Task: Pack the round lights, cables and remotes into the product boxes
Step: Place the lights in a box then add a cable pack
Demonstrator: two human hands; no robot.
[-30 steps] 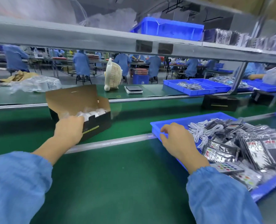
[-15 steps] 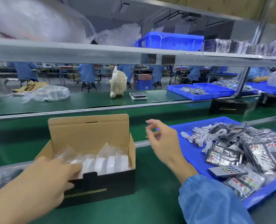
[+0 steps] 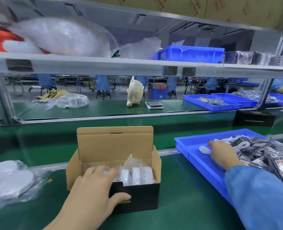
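Leftmost, a clear plastic bag of white round lights (image 3: 9,178) lies on the green belt (image 3: 179,196). Next, the left hand (image 3: 94,191) grips the near wall of the open black product box with brown cardboard lid (image 3: 116,170), thumb on the outside and fingers over the bagged white round lights (image 3: 137,175) standing inside. Further right, the right hand (image 3: 222,155) reaches into the blue plastic tray (image 3: 200,161), fingers curled over a coiled white cable (image 3: 205,149); whether it truly holds the cable I cannot tell. Foil-bagged remotes (image 3: 270,155) fill the tray beyond.
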